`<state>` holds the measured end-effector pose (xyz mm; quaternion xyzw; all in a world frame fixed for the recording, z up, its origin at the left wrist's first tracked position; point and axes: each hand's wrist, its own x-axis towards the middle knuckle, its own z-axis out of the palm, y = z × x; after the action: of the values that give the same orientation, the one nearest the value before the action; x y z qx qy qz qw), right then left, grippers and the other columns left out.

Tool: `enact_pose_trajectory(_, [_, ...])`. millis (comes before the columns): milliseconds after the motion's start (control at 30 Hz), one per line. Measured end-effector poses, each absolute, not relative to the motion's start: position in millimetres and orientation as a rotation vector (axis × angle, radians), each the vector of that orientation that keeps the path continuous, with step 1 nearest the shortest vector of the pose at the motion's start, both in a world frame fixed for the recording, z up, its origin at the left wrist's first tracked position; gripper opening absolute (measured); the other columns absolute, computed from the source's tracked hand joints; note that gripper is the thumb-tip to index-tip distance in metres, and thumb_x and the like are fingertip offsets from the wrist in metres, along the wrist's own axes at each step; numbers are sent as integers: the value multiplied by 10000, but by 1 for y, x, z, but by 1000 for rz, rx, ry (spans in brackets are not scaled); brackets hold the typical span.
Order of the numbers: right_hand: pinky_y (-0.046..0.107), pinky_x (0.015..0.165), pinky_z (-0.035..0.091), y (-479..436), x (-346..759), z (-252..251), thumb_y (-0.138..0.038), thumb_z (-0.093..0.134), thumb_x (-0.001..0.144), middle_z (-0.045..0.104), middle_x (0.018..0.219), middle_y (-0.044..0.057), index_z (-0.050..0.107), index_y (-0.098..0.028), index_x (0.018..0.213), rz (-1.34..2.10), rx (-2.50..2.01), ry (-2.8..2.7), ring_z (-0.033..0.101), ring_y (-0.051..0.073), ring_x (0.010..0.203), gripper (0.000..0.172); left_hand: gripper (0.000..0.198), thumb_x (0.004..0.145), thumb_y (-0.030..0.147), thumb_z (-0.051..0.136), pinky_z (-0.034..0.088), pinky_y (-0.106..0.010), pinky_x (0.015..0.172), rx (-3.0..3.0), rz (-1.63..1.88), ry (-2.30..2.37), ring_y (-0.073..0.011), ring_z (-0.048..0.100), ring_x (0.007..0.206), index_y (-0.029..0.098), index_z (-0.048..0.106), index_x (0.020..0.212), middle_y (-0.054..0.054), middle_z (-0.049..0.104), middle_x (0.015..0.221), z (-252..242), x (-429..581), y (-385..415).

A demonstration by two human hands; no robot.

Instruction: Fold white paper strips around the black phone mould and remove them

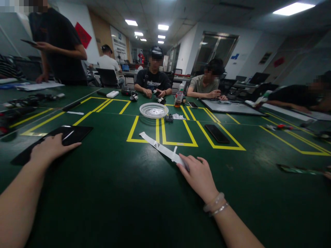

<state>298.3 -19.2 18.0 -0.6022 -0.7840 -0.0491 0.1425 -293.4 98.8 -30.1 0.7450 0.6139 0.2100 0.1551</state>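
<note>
My left hand (pixel 51 148) lies on a black tablet-like slab (pixel 74 132), thumb stretched out and fingers resting over its surface. A light streak reflects off the slab near the fingertips. In front of me, my right hand (pixel 198 174) pinches the near end of a long white strip (pixel 161 148). The strip slants away to the left across the green table, with a small tab sticking up near my fingers. Whether it is paper or fabric I cannot tell. Two bracelets circle my right wrist.
Yellow tape marks rectangles on the green table (pixel 129 206). Beyond the strip are a white plastic basket (pixel 153 111), a black phone (pixel 216 133) and a bottle (pixel 178 98). A green strip (pixel 297 169) lies at the right. Several people sit or stand around.
</note>
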Motion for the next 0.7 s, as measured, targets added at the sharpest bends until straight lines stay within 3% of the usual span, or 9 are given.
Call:
enact_pose_trajectory(100, [569,1055,364,-19,300,16,-332,478,995,716,1048,81,610,-202,1246,-244,-1747,-2289,682,240,933,312,656,671,689,603,174,-636,746,1847,635,2349,-597,106,1342,34,602,637,-319,643,940,-30,-286,94])
enact_pose_trajectory(167, [597,1110,288,-19,301,16,-308,475,997,724,1030,84,620,-192,1211,-321,-1752,-2307,692,239,907,283,687,601,706,645,175,-625,737,1790,715,2447,-621,125,1322,24,607,669,-336,636,919,-28,-280,92])
enact_pose_trajectory(267, [617,1155,189,-21,299,18,-280,479,996,734,993,88,624,-168,1179,-402,-1777,-2316,697,239,886,259,604,624,662,654,172,-598,830,2021,876,2215,-546,143,1373,63,616,685,-251,670,838,-21,-266,94])
enact_pose_trajectory(333, [602,1162,179,-22,298,20,-269,481,995,736,975,81,624,-167,1166,-426,-1800,-2310,695,234,891,246,590,620,663,666,205,-552,894,2160,912,2073,-501,261,1362,90,641,757,-167,689,814,-10,-246,96])
enact_pose_trajectory(400, [563,1150,231,-21,298,21,-270,471,1000,735,985,77,621,-175,1164,-425,-1820,-2308,691,227,909,242,704,555,698,707,299,-504,895,2226,835,2028,-470,454,1238,102,658,925,-120,694,898,5,-215,93])
enact_pose_trajectory(467, [509,1094,337,-20,298,21,-284,456,1008,730,1017,87,613,-175,1173,-404,-1839,-2313,687,227,939,253,816,549,705,724,397,-461,865,2315,674,1919,-405,556,1103,112,625,1101,-129,657,1080,22,-175,82])
enact_pose_trajectory(567, [411,892,484,-17,300,20,-312,444,1015,722,1037,101,606,-167,1168,-362,-1879,-2329,687,234,930,266,621,702,572,715,413,-448,986,2514,458,1492,-343,507,1185,157,597,1150,-125,552,1293,44,-109,53])
enact_pose_trajectory(700, [353,732,494,-17,300,18,-344,441,1017,720,1014,98,597,-174,1166,-411,-1884,-2322,689,230,863,274,602,667,442,844,396,-426,1058,2607,224,1098,-326,460,1258,218,600,1170,-78,508,1363,54,-41,14])
